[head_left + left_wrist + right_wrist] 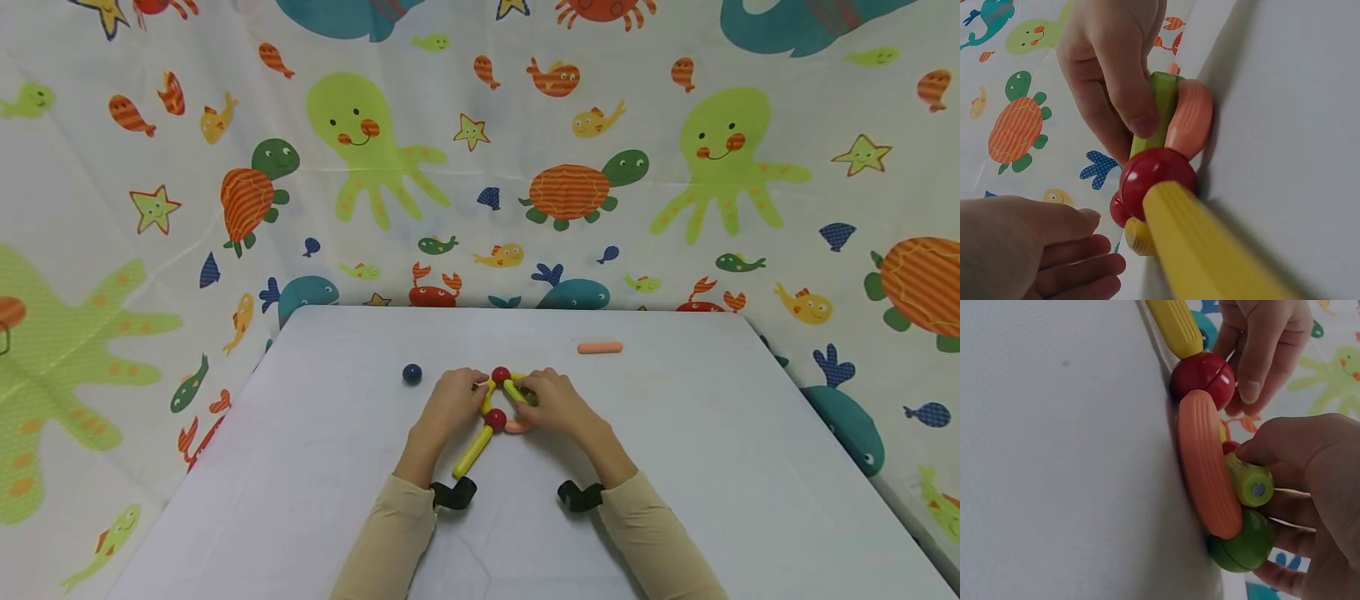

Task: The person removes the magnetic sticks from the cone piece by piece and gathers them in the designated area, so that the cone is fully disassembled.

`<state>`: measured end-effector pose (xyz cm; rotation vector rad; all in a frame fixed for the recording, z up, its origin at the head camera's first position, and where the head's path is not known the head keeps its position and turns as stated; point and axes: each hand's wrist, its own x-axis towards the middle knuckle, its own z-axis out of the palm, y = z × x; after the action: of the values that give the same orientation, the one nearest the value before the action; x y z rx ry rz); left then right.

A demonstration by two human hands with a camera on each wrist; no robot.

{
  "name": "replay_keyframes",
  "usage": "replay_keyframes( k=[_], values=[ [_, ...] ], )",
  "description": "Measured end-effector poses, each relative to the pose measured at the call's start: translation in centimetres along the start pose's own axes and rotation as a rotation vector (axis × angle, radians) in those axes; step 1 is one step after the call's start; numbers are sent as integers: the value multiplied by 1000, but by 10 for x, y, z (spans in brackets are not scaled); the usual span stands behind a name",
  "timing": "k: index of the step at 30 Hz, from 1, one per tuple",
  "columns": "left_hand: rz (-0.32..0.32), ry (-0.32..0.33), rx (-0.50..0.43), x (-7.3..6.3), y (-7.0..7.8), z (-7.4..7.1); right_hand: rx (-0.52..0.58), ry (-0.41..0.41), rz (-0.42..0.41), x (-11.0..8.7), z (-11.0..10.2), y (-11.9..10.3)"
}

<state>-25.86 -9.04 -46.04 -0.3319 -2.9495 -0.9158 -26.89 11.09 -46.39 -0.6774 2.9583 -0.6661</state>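
A magnetic rod-and-ball figure lies on the table between the hands. Its near red ball (495, 419) joins a straight yellow rod (472, 452), a curved yellow rod (487, 400) and a curved orange rod (1204, 462). A far red ball (501, 376) sits behind, and a green ball (1244, 544) is at the orange rod's other end. My right hand (558, 400) pinches a lime-green rod (1250, 484), whose silver magnet end shows, with fingers behind the green ball. My left hand (1054, 250) is beside the red balls, its fingers relaxed and slightly apart from them.
A dark blue ball (412, 373) lies left of the left hand. Toward the back right lies a straight orange rod (600, 347). The white table (712, 467) meets a sea-animal curtain (480, 183) at its back and sides.
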Motion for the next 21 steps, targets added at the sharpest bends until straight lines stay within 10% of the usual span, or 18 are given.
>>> replay_keyframes(
  k=[21],
  values=[
    [88,-79,22,0,0,6,10,-68,-91,0,-7,11]
  ],
)
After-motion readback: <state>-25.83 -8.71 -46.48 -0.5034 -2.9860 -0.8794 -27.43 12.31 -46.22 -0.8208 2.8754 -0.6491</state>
